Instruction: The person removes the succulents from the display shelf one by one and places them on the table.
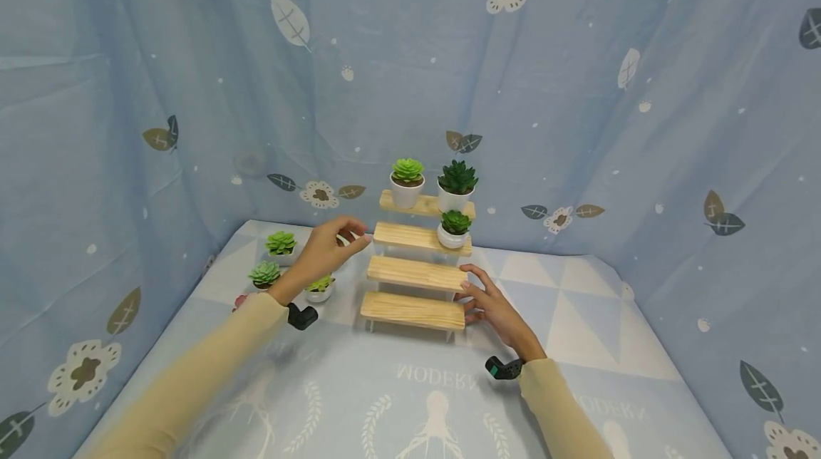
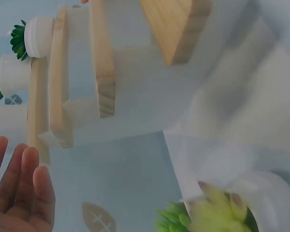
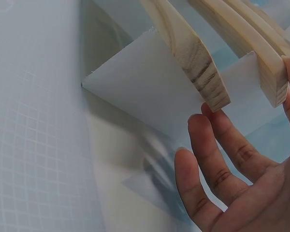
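Observation:
A four-step wooden display stand (image 1: 413, 309) with pale boards on whitish translucent supports stands at the middle of the table. My right hand (image 1: 492, 308) holds its right side, with thumb and fingers about the end of the second board (image 3: 273, 79) from the bottom; other fingertips (image 3: 201, 126) lie at the lowest board's end. Empty, my left hand (image 1: 330, 249) hovers left of the upper boards, fingers loosely bent. On the top board sit a light-green succulent (image 1: 407, 184) and a dark-green succulent (image 1: 457, 184) in white pots. A smaller green succulent (image 1: 455, 229) sits one board lower, at the right.
Left of the stand are more potted succulents: a bright green one (image 1: 281, 244), a grey-green one (image 1: 265, 274) and a yellow-green one (image 1: 319, 288). A reddish plant (image 1: 240, 301) shows partly behind my left sleeve. Blue patterned curtains (image 1: 410, 53) surround the table (image 1: 551, 402).

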`<action>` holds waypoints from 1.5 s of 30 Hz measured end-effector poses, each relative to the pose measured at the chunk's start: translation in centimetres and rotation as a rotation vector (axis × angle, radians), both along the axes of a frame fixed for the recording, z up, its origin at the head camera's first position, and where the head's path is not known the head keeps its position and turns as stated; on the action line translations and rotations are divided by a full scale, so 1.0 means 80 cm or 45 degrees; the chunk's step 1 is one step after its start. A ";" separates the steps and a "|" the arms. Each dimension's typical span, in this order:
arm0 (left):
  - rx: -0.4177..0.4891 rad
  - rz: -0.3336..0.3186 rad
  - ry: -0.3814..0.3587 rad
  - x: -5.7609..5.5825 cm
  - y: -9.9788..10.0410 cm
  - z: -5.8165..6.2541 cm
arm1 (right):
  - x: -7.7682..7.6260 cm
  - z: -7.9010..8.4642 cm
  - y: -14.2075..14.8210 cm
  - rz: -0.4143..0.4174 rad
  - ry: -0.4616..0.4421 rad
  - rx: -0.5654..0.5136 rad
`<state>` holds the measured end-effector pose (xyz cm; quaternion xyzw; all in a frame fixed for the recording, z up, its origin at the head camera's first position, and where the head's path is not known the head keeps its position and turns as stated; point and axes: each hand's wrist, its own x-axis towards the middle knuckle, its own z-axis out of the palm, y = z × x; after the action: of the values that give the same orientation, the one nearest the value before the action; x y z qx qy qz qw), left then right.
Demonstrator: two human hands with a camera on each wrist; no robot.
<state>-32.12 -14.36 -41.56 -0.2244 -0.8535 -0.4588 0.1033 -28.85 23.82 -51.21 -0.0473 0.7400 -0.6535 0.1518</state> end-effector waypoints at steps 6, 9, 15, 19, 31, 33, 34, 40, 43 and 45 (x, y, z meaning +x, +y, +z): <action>0.016 -0.055 0.025 -0.007 0.023 0.000 | -0.001 -0.001 0.001 0.017 0.004 0.003; 0.018 -0.074 0.017 -0.010 0.032 0.002 | -0.001 0.000 0.001 0.017 0.005 0.006; 0.036 -0.098 -0.013 -0.014 0.048 0.009 | -0.001 -0.003 0.002 0.023 0.027 -0.006; 0.078 -0.132 -0.006 -0.017 0.056 0.013 | -0.002 -0.003 0.002 0.025 0.036 0.000; 0.131 -0.211 -0.035 -0.030 0.091 0.012 | 0.000 -0.004 0.002 0.019 0.030 0.024; 0.132 -0.225 -0.049 -0.031 0.097 0.012 | 0.000 -0.005 0.003 0.019 0.022 0.024; 0.133 -0.234 -0.049 -0.032 0.100 0.012 | 0.000 -0.006 0.003 0.020 0.018 0.023; 0.155 -0.271 -0.056 -0.038 0.119 0.008 | -0.002 -0.006 0.002 0.013 0.021 0.016; 0.166 -0.268 -0.078 -0.041 0.128 0.006 | -0.002 -0.006 0.002 0.002 0.022 0.015; 0.179 -0.259 -0.095 -0.041 0.133 0.005 | -0.002 -0.006 0.002 -0.003 0.021 0.013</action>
<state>-35.44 -3.73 -41.18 -0.2847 -0.7952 -0.5338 0.0399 -29.04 23.94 -51.69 -0.0510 0.7448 -0.6493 0.1452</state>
